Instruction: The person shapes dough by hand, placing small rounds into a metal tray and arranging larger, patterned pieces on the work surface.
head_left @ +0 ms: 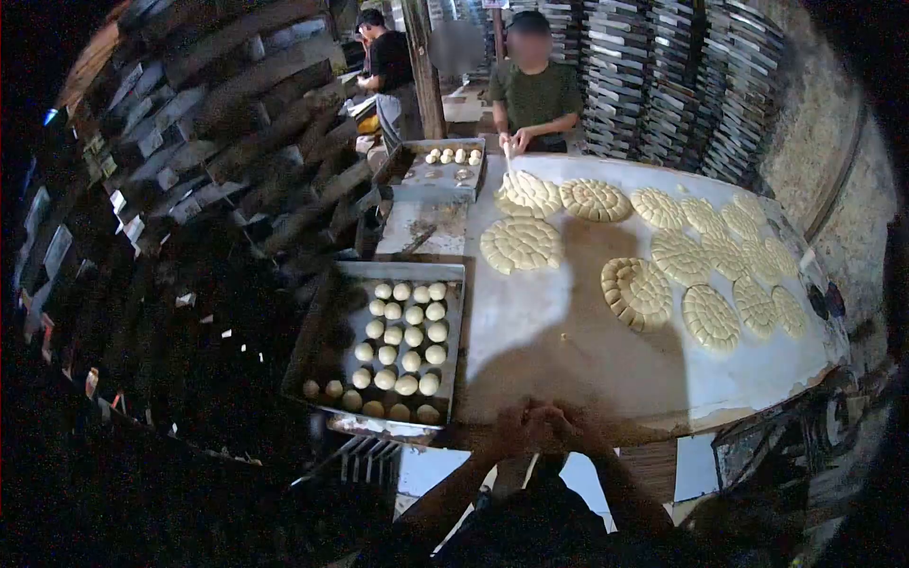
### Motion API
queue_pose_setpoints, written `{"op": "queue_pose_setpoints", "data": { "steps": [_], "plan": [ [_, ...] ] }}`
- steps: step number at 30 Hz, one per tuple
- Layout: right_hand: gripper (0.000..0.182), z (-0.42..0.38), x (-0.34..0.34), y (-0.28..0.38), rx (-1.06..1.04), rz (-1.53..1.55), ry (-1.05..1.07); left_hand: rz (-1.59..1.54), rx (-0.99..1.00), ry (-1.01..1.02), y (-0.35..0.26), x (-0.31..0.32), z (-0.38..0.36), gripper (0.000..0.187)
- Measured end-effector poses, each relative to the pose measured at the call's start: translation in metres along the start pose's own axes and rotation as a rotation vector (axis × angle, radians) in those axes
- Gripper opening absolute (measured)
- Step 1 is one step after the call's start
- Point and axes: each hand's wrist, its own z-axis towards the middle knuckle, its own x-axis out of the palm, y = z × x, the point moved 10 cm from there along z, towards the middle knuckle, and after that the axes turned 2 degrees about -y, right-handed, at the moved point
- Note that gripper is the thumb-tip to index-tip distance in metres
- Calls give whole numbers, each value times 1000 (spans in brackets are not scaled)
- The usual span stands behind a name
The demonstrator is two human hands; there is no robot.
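My left hand point(509, 428) and my right hand point(571, 426) are close together at the near edge of the white worktable point(530, 331). Deep shadow covers them both. Their fingers look curled and pressed against each other; whatever they hold, if anything, is hidden. To the left of my hands stands a metal tray point(457, 350) with rows of round dough balls point(411, 362). Ahead, scored rounds of flattened dough point(521, 244) lie across the table. One of them, a dough round with a notched rim point(636, 294), is nearest to my right hand.
Across the table a co-worker point(538, 95) holds a pale stick-like thing point(509, 161) over a dough round. Another metal tray point(417, 192) with dough balls sits at the far left. A second person point(388, 66) stands behind. Stacked metal trays point(630, 85) line the back.
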Motion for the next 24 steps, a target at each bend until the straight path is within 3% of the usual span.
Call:
{"op": "queue_pose_setpoints", "data": {
  "steps": [2,4,5,6,8,9,11,13,14,17,19,20,21,22,24],
  "plan": [
    [23,-11,6,-23,155,-111,-217,-233,-69,-56,-5,-4,-8,26],
    [21,-6,0,-6,85,-267,-238,-106,-58,53,-11,0,-3,25],
    [21,-3,-4,4,51,-344,-250,136,-15,195,-11,10,0,27],
    [22,-4,-2,13,-56,-534,-230,378,31,339,-8,21,-2,31],
    [23,-4,1,22,-284,-916,-188,300,122,349,-11,28,5,32],
    [25,5,-15,1,-167,-854,-215,263,171,351,-14,32,12,34],
    [27,26,-53,-46,68,-720,-272,94,249,392,-85,3,21,33],
    [29,33,-101,-75,135,-389,-382,112,400,265,-105,-2,27,30],
    [31,35,-120,-90,158,-221,-437,212,524,98,-83,14,30,29],
    [35,-3,-158,-118,285,-88,-678,183,132,143,-18,53,89,20],
    [32,-48,-122,-186,275,-162,-420,600,-1,81,66,68,75,16],
    [37,-69,-105,-202,126,-354,-231,654,258,87,63,74,57,15],
    [42,-96,-88,-218,-55,-518,-71,733,358,119,69,68,46,15],
    [47,-142,-53,-304,161,-577,191,809,463,143,76,62,34,15],
    [51,-118,-77,-302,42,-625,122,996,323,246,105,50,31,18]
  ]
}}
